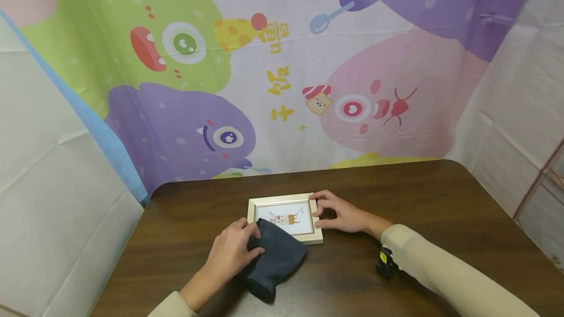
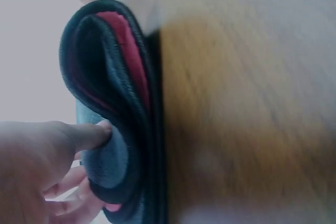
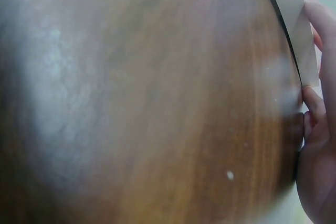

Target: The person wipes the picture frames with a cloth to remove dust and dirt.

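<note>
A pale wooden picture frame (image 1: 315, 237) lies face up on the table, showing a print of a small animal-like figure with leafy sprigs. Its lower left part is covered by a folded dark cloth (image 1: 284, 251). My left hand (image 1: 226, 251) pinches this cloth at its left side. In the left wrist view the cloth (image 2: 68, 72) is doubled over in a loop, with a pinkish-red layer inside and the thumb pressing on the fold. My right hand (image 1: 341, 214) holds the frame's right end, fingers at the far corner and thumb on the near side.
The brown wooden table (image 1: 379, 185) has rounded far corners. Behind it hangs a cartoon-printed curtain (image 1: 282, 146), with pale cloth walls at either side. A small black device (image 1: 385, 264) is strapped at the right wrist.
</note>
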Available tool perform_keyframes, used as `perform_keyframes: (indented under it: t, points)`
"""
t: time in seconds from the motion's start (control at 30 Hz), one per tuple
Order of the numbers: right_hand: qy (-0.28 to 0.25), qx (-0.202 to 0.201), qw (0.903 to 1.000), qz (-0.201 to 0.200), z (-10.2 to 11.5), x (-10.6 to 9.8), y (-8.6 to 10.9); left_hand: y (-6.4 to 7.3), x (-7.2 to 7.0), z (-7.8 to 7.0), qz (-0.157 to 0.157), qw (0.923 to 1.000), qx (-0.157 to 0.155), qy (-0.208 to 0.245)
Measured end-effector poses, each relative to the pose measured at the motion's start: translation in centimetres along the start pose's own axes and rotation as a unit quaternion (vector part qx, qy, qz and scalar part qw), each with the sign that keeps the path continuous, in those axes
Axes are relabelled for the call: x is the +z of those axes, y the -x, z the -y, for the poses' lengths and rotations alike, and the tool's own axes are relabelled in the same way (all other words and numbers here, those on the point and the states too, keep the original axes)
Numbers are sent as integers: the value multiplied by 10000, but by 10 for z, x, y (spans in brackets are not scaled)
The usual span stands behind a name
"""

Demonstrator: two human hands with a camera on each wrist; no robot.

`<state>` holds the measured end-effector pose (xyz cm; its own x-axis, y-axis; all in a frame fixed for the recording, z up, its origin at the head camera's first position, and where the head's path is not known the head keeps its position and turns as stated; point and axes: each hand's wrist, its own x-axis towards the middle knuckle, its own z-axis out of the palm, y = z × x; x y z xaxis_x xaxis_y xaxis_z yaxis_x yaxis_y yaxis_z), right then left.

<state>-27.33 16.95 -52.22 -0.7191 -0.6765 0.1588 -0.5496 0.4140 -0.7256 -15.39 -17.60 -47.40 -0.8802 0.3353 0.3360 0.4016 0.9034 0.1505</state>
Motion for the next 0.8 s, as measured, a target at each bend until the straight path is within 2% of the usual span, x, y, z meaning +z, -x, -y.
perform_keyframes:
  t: [0.17, 0.3, 0.57, 0.67, 0.7, 0.8]
  points:
    - [9, 30, 10000, 1, -1, 2, 0, 3, -8, 9, 219, 9996, -181, -52]
    - [9, 4, 10000, -11, -1, 2, 0, 4, -9, 9, 240, 9996, -125, -127]
    - [-2, 52, 10000, 1, 1, 0, 1, 5, 2, 5, -149, 9998, 43, -153]
    - [19, 48, 10000, -13, 0, 1, 0, 4, 8, 5, -399, 9990, 206, -12]
    - [22, 52, 10000, -17, 0, 1, 0, 4, 14, 7, -526, 9981, 309, 50]
    - [41, 56, 10000, -34, -1, 1, -1, 3, 22, 6, -654, 9965, 476, 194]
